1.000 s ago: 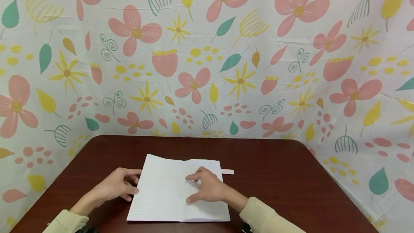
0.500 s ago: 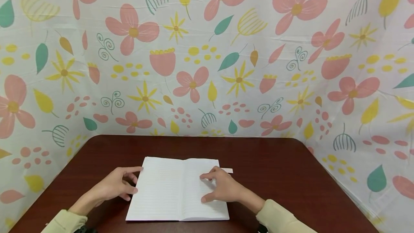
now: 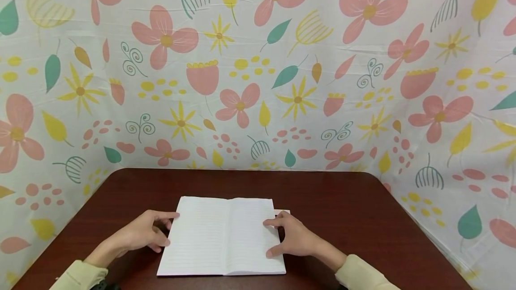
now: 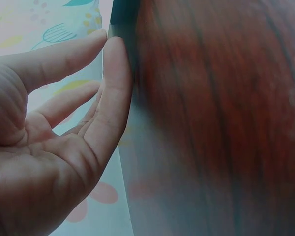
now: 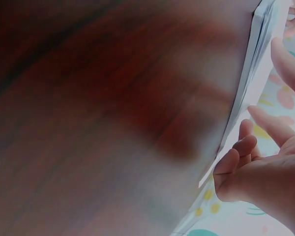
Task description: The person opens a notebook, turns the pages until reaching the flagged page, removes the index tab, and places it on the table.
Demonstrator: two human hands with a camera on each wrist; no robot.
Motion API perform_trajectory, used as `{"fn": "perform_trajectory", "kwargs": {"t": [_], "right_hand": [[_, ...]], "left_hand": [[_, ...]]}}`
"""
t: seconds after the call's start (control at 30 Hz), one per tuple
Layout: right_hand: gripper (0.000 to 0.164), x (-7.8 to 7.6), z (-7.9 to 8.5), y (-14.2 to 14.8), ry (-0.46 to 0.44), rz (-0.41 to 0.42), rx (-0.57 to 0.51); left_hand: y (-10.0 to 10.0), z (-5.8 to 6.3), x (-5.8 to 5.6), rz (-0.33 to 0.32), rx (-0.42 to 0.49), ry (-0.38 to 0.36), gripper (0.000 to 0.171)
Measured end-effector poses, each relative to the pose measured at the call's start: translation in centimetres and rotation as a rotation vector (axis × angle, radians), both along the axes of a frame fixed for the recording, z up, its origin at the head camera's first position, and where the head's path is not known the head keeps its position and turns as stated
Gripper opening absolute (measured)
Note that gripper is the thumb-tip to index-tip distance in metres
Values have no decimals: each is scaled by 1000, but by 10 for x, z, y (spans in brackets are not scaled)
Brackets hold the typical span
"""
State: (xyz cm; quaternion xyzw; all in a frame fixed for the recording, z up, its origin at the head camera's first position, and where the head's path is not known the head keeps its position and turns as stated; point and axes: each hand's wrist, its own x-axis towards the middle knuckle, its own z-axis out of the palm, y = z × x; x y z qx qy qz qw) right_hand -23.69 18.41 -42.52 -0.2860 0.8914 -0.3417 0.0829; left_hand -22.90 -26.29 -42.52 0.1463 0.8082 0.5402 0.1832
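A notebook lies spread on the table in the head view, with faintly ruled white pages on both sides of its centre fold. My left hand is at its left edge, index fingertip and thumb touching the margin, the other fingers loosely bent beside it. On the right page, my right hand has index finger and thumb spread apart, their tips over the outer margin. A pale paper strip sticks out past the notebook's right edge, partly hidden by that hand. The right wrist view shows the notebook's page edges side-on.
The dark reddish-brown wooden table extends behind the notebook and to both sides. A white curtain printed with flowers and leaves hangs around its back and sides. Light yellow-green sleeves cover both forearms.
My right hand has slid rightward across the right page, from near the centre fold to the outer margin. The page now lies flatter. My left hand has stayed at the left edge.
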Motion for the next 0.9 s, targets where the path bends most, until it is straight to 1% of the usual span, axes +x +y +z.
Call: {"fn": "perform_trajectory", "kwargs": {"t": [0.33,0.63,0.9], "right_hand": [[74,3,-1,12,-15,15,0],[80,5,0,17,-39,-23,38],[81,7,0,17,-31,-27,49]], "left_hand": [[0,-1,1,2,-2,3,74],[-1,-1,0,2,-6,4,75],[-2,-3,-1,4,-10,5,74]]}}
